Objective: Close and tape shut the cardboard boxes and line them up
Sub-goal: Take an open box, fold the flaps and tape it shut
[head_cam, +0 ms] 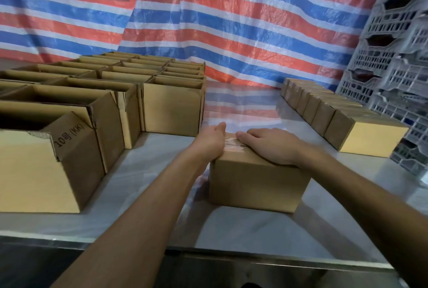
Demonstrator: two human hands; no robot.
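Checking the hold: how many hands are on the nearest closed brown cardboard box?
2, both on the brown cardboard box: left hand at its left top edge, right hand flat on top.

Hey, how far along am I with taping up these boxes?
Done: a row of closed boxes lines the right side. In hand: the middle box, flaps shut, tape on its seam, left hand and right hand resting on it. Left: many open boxes stand at left.
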